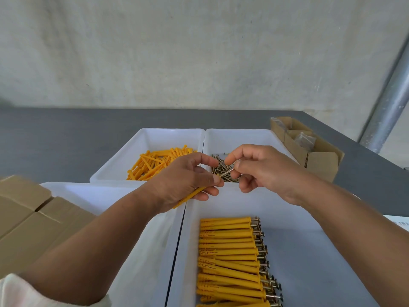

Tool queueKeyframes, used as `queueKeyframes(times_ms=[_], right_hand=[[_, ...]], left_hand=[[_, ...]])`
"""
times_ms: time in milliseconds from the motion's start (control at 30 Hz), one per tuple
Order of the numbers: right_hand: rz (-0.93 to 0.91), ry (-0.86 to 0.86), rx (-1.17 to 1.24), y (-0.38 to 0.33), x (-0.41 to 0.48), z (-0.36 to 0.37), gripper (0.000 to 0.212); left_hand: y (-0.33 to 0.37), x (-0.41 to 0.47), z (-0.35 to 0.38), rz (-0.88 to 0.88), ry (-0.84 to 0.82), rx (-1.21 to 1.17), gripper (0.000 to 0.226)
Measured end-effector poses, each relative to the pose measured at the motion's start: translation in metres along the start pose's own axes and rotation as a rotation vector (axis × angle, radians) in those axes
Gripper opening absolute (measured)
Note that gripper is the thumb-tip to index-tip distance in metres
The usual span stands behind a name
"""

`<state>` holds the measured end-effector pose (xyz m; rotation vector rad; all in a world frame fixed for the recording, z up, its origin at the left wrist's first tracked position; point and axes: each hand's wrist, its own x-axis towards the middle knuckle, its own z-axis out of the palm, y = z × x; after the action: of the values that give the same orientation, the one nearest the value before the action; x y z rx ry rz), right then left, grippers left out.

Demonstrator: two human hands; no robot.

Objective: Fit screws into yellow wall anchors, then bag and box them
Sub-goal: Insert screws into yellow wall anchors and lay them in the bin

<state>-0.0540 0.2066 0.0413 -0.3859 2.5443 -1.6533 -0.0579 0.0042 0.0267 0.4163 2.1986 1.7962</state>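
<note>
My left hand [186, 180] grips a yellow wall anchor [190, 197] that slants down to the left. My right hand [259, 167] pinches a metal screw [226, 172] whose tip meets the anchor's open end. Both hands hover over the gap between the trays. The far left white tray [146, 138] holds loose yellow anchors [155, 163]. Loose screws [223, 171] lie in the far right white tray [243, 136]. In the near right tray [309, 251], fitted anchors with screws [232, 260] lie in a row.
A white tray [93, 196] sits under my left forearm. Cardboard boxes [33, 220] stand at the near left. An open cardboard box [309, 147] with small plastic bags stands at the far right. A metal pole [389, 103] rises beyond the grey table [66, 138].
</note>
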Motion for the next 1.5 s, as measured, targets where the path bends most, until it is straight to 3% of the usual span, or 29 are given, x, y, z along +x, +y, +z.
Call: queueKeyframes(times_ms=[333,667,900,1133,1333,1500], right_hand=[[-0.002,-0.296,-0.232,-0.006,-0.007,-0.003,0.035],[0.080,-0.395,-0.263,-0.004,-0.008,-0.010,0.012],[0.240,-0.544,-0.297,-0.009,-0.013,-0.027,0.010],[0.345,-0.665,-0.436,-0.017,-0.021,-0.025,0.012],[0.394,-0.744,-0.598,-0.016,-0.023,-0.004,0.017],[0.433,-0.794,-0.685,-0.014,-0.024,0.002,0.016]], left_hand=[[0.002,-0.003,0.006,0.005,-0.073,0.099,0.040],[0.003,-0.004,0.007,-0.002,-0.144,0.145,0.035],[-0.002,0.003,-0.005,0.052,0.180,0.116,0.017],[-0.012,0.010,-0.016,0.100,0.532,0.404,0.014],[-0.024,0.014,-0.029,0.050,0.644,0.738,0.012],[-0.036,0.017,-0.042,-0.041,0.643,0.920,0.013]])
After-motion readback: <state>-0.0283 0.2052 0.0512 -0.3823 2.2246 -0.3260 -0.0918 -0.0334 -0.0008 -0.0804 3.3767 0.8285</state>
